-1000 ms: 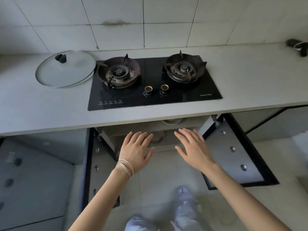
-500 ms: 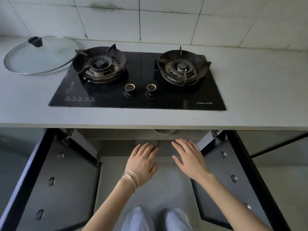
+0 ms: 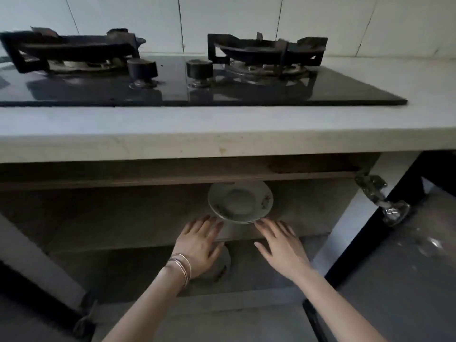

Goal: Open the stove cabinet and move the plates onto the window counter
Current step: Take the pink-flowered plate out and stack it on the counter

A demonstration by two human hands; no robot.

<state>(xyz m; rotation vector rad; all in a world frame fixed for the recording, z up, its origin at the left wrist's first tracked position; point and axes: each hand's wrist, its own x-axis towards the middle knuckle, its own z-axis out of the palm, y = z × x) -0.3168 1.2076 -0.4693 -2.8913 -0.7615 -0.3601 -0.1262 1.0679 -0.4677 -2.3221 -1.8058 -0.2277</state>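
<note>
The cabinet under the stove stands with both doors swung wide. A white patterned plate, with another just under it, rests on the upper shelf near the front edge. A second plate lies on the lower shelf, mostly hidden behind my left hand. My left hand, with bangles on the wrist, reaches into the cabinet with fingers spread, its fingertips just left of the upper plate. My right hand is open too, fingertips just below the plate's right rim. Neither hand holds anything.
The black glass stove with two burners and two knobs sits on the grey counter directly above. The right cabinet door juts out with its hinge exposed. The left door's edge runs along the lower left.
The view has dropped much lower and closer, so the shelves and plates now show. Both hands have moved forward into the cabinet, up to the upper plate.
</note>
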